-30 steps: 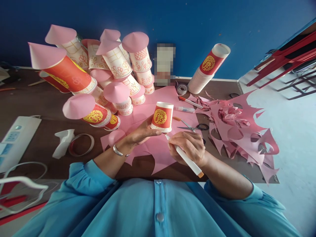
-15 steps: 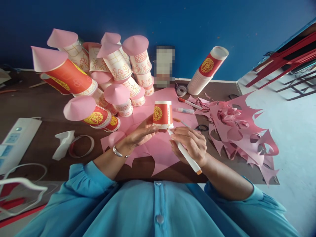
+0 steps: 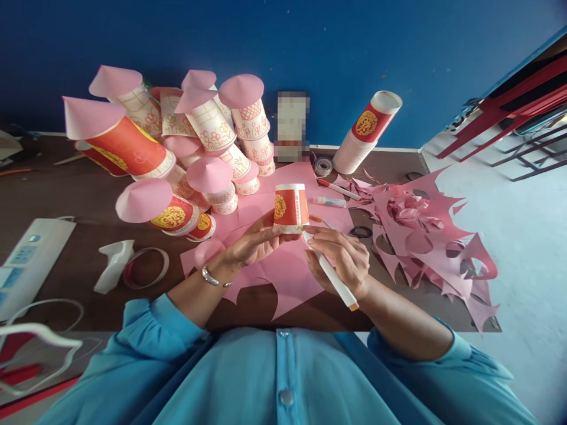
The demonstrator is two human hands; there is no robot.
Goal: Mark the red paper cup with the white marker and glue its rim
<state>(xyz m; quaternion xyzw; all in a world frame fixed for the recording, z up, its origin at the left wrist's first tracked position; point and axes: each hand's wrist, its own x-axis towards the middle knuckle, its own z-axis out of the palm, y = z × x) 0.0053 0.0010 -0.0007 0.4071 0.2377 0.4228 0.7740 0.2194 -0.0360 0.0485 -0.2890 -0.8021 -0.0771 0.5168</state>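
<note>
My left hand [image 3: 254,242] grips an upside-down red paper cup [image 3: 290,206] with a gold emblem, holding it by its lower rim above a pink paper sheet [image 3: 283,260]. My right hand [image 3: 341,257] holds a white marker [image 3: 330,273] with an orange end, its tip touching the cup's bottom right rim. A pile of decorated cups with pink cone tops [image 3: 177,153] lies to the left.
A stack of red cups [image 3: 365,139] leans at the back. Pink paper scraps [image 3: 425,230] spread to the right, with scissors [image 3: 359,231], a pen [image 3: 339,189], a glue tube [image 3: 328,202] and a tape roll [image 3: 323,166] nearby. A white device [image 3: 26,260], a white holder [image 3: 110,265] and a ring [image 3: 146,267] lie left.
The cup has been turned in my left hand, so the gold emblem now faces more to the left. The marker tip stays at the rim. The view has tilted slightly.
</note>
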